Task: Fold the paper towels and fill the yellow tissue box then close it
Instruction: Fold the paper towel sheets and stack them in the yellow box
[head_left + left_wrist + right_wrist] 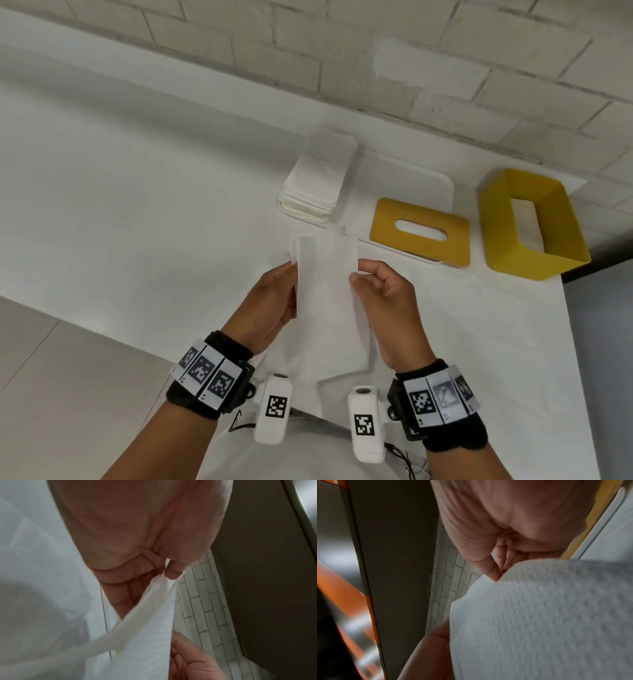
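Observation:
A white paper towel (327,294) hangs in the air above the table, folded lengthwise into a long strip. My left hand (274,301) pinches its left edge and my right hand (380,291) pinches its right edge near the top. In the left wrist view the thumb (173,570) presses the paper towel (154,615) against curled fingers. The right wrist view shows fingertips (493,574) pinching the paper towel (539,615). A stack of folded towels (315,181) lies on a white tray (435,181). The yellow lid (421,233) with an oval slot lies on the tray too. The yellow box body (531,222) stands open at far right.
The table is covered in white and ends at a white brick wall (376,51) behind the tray. The table's right edge (575,342) runs close to the yellow box. Grey floor (51,377) shows at lower left.

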Tool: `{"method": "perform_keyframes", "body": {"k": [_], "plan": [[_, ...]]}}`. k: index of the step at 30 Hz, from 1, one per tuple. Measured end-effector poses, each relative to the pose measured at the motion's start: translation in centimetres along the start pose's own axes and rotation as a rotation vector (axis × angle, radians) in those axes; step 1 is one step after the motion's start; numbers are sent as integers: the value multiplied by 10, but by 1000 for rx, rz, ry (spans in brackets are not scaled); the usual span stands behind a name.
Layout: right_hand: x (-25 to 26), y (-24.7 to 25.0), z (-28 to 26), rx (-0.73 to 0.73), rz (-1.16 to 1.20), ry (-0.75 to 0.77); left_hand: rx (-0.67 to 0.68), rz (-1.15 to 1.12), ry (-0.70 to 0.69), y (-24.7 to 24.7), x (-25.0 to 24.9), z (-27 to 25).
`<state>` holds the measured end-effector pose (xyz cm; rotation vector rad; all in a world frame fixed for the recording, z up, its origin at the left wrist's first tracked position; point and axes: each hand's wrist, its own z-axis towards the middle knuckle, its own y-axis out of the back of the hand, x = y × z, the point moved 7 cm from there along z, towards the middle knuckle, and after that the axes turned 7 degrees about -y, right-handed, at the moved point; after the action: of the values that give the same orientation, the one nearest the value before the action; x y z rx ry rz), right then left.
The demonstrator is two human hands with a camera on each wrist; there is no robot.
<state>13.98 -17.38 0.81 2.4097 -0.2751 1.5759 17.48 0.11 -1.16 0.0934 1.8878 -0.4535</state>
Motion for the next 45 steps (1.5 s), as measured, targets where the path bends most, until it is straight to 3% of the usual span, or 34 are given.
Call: {"method": "perform_keyframes", "body": {"k": [7,19,28,30,32,35,38,42,45], "plan": [[-5,20,1,-89,15,-3,27,-2,0,-19,2,6],[-8,27,8,-73,20,-12,57,-98,23,-29,6,8],[-18,35,12,-22,0,-82,-131,32,21,-3,12,13],[-31,58,22,-118,-113,-89,-186,6,6,9,10,13],[-45,79,31,-188,-431,-97,-256,-21,-21,24,7,11],[-62,81,39,-139,-774,-109,-348,-33,-43,44,5,6],[-65,67,40,-82,-872,-95,-397,-7,-26,57,7,0],[-56,53,41,-162,-1031,-36,-404,30,-22,58,8,-4],[-56,40,44,-146,-955,-26,-413,55,-20,57,9,-7]]}}
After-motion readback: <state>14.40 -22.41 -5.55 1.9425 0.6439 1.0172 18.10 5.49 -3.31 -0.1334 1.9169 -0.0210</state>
